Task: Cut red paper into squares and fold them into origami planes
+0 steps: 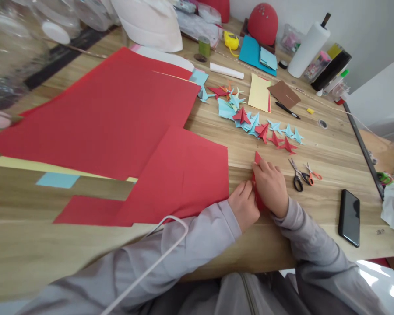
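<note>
My left hand and my right hand meet over a small folded piece of red paper near the table's front edge. The fingers of my left hand pinch the paper's left edge. Curled over its right side, my right hand presses on it and hides most of it. Its pointed top sticks out past my right fingers. Large sheets of red paper are spread to the left, one sheet reaching close to my left hand. Beyond my hands lie several folded red and light blue paper figures.
Black-handled scissors and orange-handled scissors lie right of my right hand, with a phone farther right. A white cable crosses my left sleeve. Behind are yellow paper, brown paper, a black pen and a tape measure.
</note>
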Tool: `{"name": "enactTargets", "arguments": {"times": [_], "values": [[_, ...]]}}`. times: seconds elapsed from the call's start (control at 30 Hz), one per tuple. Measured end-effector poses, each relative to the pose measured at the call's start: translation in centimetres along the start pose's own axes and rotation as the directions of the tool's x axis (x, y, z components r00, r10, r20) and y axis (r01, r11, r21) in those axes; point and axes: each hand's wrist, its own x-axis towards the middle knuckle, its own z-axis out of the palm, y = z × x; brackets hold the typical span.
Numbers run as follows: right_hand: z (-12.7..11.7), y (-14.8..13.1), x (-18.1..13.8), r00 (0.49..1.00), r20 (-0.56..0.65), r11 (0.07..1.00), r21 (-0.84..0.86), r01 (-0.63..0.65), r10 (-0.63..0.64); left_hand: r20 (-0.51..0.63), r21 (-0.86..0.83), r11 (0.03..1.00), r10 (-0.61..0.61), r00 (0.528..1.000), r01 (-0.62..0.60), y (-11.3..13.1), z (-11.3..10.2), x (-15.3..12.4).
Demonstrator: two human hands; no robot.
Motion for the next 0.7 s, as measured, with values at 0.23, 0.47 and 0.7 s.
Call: {"name": "enactTargets", "arguments": {"times": [0.23, 0.47, 0.7], "values": [[0.2, 0.8, 2.4, 0.999, -0.031, 0.999, -0.031, -0.031, 0.03, -0.039, 0.013, 1.0, -0.011, 0.999, 0.011, 0.0, 0.1, 0.2], [2.2, 2.8, 3.8, 0.996, -0.085, 0.992, 0.124, 0.003, 0.008, 0.064, 0.122, 0.984, 0.121, 0.991, -0.128, -0.5, -1.0, 0.9], [5.7, 4.3, 1.6, 0.943, -0.332, 0.897, 0.408, 0.171, -0.029, 0.266, 0.166, 0.983, 0.029, 0.964, -0.075, -2.5, -0.8, 4.2]]}}
